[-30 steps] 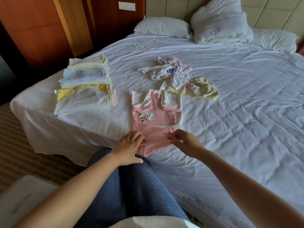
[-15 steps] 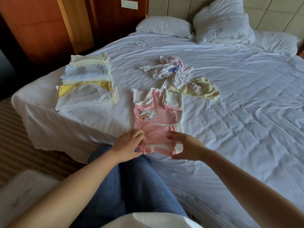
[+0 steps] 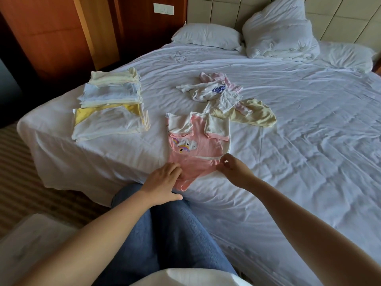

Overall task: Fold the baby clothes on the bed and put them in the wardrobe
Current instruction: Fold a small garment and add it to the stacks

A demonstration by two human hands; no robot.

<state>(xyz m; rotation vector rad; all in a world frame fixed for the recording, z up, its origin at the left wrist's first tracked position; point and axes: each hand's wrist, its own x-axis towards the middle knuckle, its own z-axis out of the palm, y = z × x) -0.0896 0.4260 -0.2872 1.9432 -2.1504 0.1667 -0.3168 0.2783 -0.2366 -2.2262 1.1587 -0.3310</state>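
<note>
Pinching the pink bodysuit beside it, the right hand readies a fold; the left hand, thumb splayed, pins cloth under bent fingers.

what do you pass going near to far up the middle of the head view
denim-clad leg → pink bodysuit → heap of unfolded baby clothes → flat pillow
</note>
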